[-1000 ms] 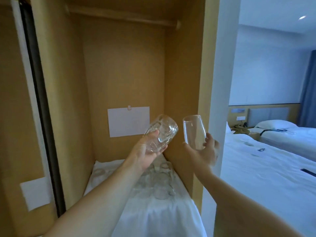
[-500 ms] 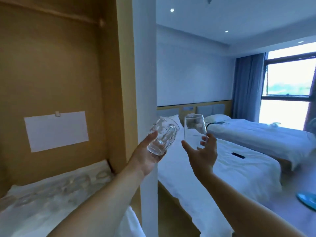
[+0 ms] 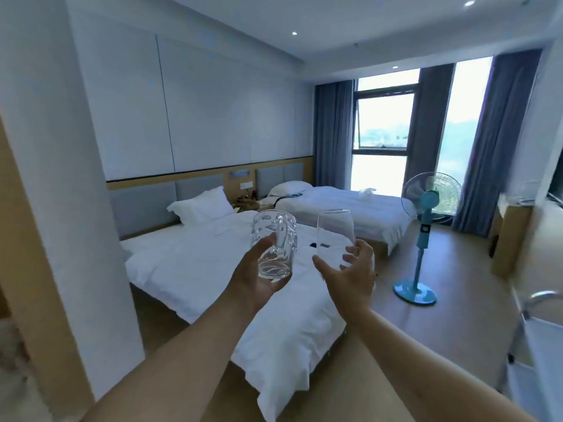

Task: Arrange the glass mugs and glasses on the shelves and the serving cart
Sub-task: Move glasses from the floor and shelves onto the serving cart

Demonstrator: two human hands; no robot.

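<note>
My left hand (image 3: 254, 277) grips a dimpled glass mug (image 3: 274, 242) round its lower part, upright, with the handle facing me. My right hand (image 3: 350, 271) holds a smooth tapered glass (image 3: 334, 231) by its base, also upright. Both are raised in front of me at mid-frame, a short gap between them. A white serving cart (image 3: 536, 336) with a metal handle shows at the right edge, partly cut off. The wardrobe shelf is out of view apart from a wooden edge (image 3: 18, 269) at the far left.
Two white beds stand ahead, the near bed (image 3: 213, 269) just beyond my hands and the far bed (image 3: 344, 205) behind it. A blue standing fan (image 3: 426, 226) is on the wooden floor to the right. A white wall corner (image 3: 76, 208) stands at my left.
The view has swung right, from the wardrobe shelf with its glasses to the bedroom. Both hands keep their glasses; the mug has gone from tilted to upright. The cart has come into view.
</note>
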